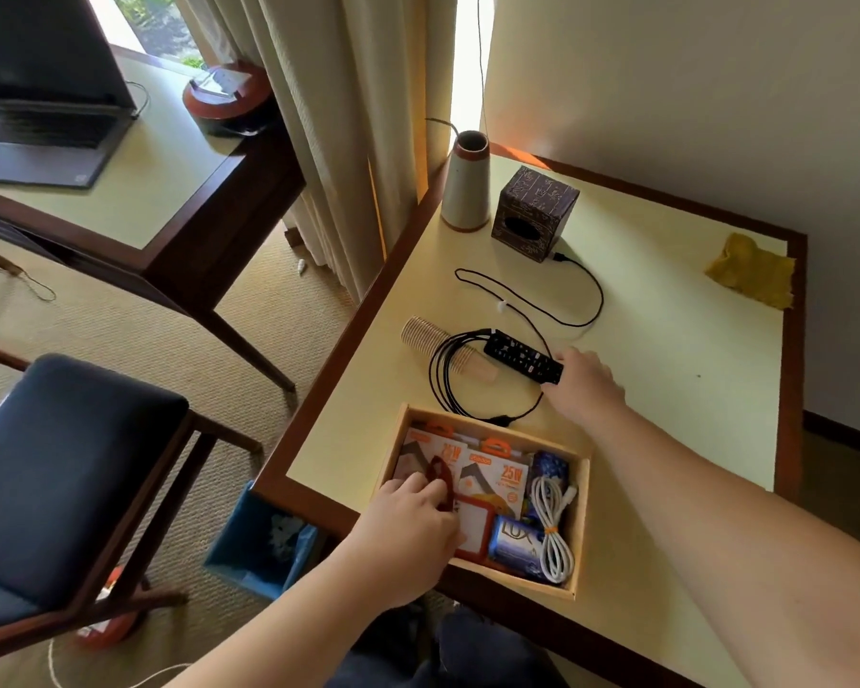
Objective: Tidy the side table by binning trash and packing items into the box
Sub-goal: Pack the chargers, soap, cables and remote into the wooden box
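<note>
The right hand (584, 384) lies palm down on the table (666, 389), its fingers curled over the near end of the black remote (523, 356). The fingertips are hidden under the hand, so a closed grip looks likely but cannot be confirmed. Beyond the knuckles the remote runs away to the left, and its far end sits over a coiled black cable (472, 384), which in turn crosses a stack of paper cups (430, 340) lying on its side.

The judgement here is to lift the remote straight up first, so the coil does not drag along with it, then bring it back toward the body.

The box (583, 533) stands just nearer than that hand. In it the left hand (410, 518) has thumb and fingers pinched on a small dark red item (442, 476) lying over the orange charger packs (500, 479). To the right of that hand lie a blue soap bar (515, 538) and a bundled white cable (557, 528).

The box looks nearly full. It would help if the left hand pressed the red item flat or shifted it aside, leaving a lane for the remote, probably lengthwise over the packs.

Farther out beyond the right hand, a thin black cord (557, 295) loops toward the tissue box (534, 213), and a yellow cloth (750, 270) lies well off to the right. These look still to be sorted. The bin (257, 538) stands on the floor, left of the left hand.
</note>
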The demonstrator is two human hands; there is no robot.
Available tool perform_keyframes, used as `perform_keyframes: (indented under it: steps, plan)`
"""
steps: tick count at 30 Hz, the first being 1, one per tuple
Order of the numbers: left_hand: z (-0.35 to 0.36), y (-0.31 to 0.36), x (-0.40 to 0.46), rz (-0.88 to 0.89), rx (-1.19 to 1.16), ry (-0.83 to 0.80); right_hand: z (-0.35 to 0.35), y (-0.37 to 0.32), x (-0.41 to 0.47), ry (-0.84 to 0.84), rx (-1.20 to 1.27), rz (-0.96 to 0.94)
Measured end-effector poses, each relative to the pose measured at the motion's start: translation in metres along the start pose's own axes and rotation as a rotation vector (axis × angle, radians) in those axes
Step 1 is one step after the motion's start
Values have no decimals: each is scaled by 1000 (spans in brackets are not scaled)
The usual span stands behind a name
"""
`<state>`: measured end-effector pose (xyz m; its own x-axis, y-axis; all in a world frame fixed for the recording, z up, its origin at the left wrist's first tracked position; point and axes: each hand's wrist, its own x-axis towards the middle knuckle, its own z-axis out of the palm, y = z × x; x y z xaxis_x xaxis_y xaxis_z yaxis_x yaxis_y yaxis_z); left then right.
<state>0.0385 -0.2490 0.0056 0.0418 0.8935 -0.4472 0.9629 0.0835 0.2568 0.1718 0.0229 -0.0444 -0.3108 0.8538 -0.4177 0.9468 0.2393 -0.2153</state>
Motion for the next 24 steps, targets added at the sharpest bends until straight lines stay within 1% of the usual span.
perform_keyframes:
  steps: [1,6,9,11,14,17,21,24]
  plan:
    - [1,-2,-1,2,-23,9,3,5,3,-22,-28,-12]
    - [5,-8,6,-37,-101,81,9,23,5,-17,-50,-34]
    - [4,-8,15,-73,-74,45,13,32,2,-49,-5,-42]
    - [2,-7,21,-80,-61,9,14,37,-1,-36,52,-35]
    - [1,-3,29,-97,-102,-23,13,40,-8,-28,130,-1]
    - [2,0,33,-121,-114,-41,8,44,-20,-4,284,13]
    - [1,-2,40,-151,-154,-59,-15,42,-54,125,574,-3]
    - [-5,-4,45,-191,-176,-93,-32,43,-90,163,782,-30]
